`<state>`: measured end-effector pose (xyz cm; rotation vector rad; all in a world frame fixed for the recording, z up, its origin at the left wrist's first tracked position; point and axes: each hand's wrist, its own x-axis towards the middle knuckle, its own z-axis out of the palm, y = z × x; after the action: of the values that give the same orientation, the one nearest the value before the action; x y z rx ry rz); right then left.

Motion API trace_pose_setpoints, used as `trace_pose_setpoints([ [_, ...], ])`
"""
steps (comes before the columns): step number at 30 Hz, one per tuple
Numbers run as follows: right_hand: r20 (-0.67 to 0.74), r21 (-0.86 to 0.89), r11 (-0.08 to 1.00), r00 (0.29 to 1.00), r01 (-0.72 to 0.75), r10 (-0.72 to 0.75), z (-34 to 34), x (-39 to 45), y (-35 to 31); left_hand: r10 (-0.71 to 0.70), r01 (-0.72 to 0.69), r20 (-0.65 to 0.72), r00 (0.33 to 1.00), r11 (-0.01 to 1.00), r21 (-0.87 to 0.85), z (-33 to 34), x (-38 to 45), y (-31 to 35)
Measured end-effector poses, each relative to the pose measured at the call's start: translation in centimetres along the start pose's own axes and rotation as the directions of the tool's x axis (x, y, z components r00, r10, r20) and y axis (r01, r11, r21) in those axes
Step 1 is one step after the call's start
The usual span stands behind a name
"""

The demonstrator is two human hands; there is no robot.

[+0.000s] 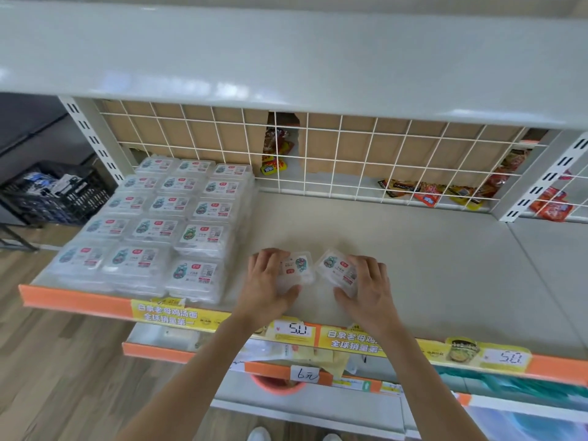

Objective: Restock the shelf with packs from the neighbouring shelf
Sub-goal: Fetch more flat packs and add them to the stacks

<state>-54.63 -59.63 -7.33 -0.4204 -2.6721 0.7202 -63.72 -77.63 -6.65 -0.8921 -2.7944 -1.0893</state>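
We grip one clear pack in each hand, left hand (265, 278) on the left pack (294, 270), right hand (366, 283) on the right pack (339, 268), both on the near shelf (429, 265), the stacked packs (159, 224) just to our left.

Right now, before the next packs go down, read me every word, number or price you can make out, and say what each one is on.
"5.0": white price tag on the shelf's front rail.
"5.0": second price tag, same rail, further right.
"6元": handwritten tag on the rail of the shelf below.
"白象老母鸡汤面 全球销量第一": yellow strip on the front rail; repeated, partly hidden, on a second strip.
Labels on the stacked packs and the two held packs: too blurred to read.
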Motion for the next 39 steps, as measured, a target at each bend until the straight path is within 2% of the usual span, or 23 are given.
trace_pose_setpoints([
  [4,-0.02,-0.021,1.0,1.0,-0.004,0.004,0.0,0.0,0.0,-0.16,0.168,-0.101,0.982,0.983,0.071,0.1,-0.1,0.5],
  [7,0.023,-0.012,0.999,0.999,0.032,-0.031,-0.1,0.2,-0.1,-0.22,0.219,-0.017,0.975,0.975,-0.041,-0.2,-0.3,1.4],
  [9,0.039,0.008,0.998,0.998,0.054,-0.054,-0.2,0.3,-0.1,-0.208,0.209,0.021,0.978,0.976,-0.054,-0.8,-0.5,1.7],
  [12,0.073,0.048,0.993,0.991,0.104,-0.108,-0.2,0.4,-0.1,0.043,-0.044,0.012,0.999,0.998,0.053,-2.1,-0.1,1.1],
  [14,0.093,0.065,0.989,0.986,0.134,-0.139,-0.1,0.4,-0.1,0.252,-0.284,0.197,0.947,0.946,0.155,-2.8,0.8,0.3],
  [15,0.096,0.065,0.988,0.985,0.138,-0.144,-0.1,0.4,-0.1,0.28,-0.356,0.325,0.904,0.912,0.205,-3.2,1.3,0.2],
  [17,0.083,0.04,0.989,0.986,0.14,-0.142,-0.1,0.5,-0.1,0.216,-0.415,0.521,0.826,0.858,0.302,-4.0,2.1,0.3],
  [20,0.073,-0.011,0.992,0.99,0.124,-0.123,-0.1,0.5,-0.4,0.183,-0.497,0.602,0.777,0.766,0.408,-4.6,3.3,0.3],
  [22,0.081,-0.033,0.993,0.991,0.112,-0.109,-0.1,0.7,-0.7,0.168,-0.504,0.631,0.758,0.765,0.401,-5.0,3.8,0.7],
  [24,0.093,-0.056,0.993,0.991,0.1,-0.095,0.1,1.1,-1.2,0.175,-0.5,0.62,0.764,0.769,0.398,-5.2,3.9,1.4],
  [26,0.101,-0.046,0.995,0.991,0.091,-0.086,0.4,1.6,-1.7,0.204,-0.482,0.555,0.807,0.77,0.418,-5.6,3.4,1.8],
  [29,0.128,0.007,0.993,0.985,0.117,-0.117,1.2,2.4,-2.5,0.284,-0.418,0.357,0.89,0.822,0.387,-7.1,1.8,1.5],
  [31,0.156,0.041,0.987,0.974,0.158,-0.162,2.1,2.6,-3.2,0.316,-0.382,0.228,0.921,0.845,0.373,-9.2,0.5,1.0],
  [35,0.126,0.065,0.966,0.958,0.25,-0.256,3.8,2.3,-4.8,0.209,-0.225,0.086,0.974,0.892,0.392,-13.3,-1.9,-0.9],
  [39,0.083,0.084,0.958,0.956,0.274,-0.281,4.4,2.0,-4.9,0.025,-0.091,0.136,0.99,0.862,0.499,-14.9,-2.5,-2.3],
])
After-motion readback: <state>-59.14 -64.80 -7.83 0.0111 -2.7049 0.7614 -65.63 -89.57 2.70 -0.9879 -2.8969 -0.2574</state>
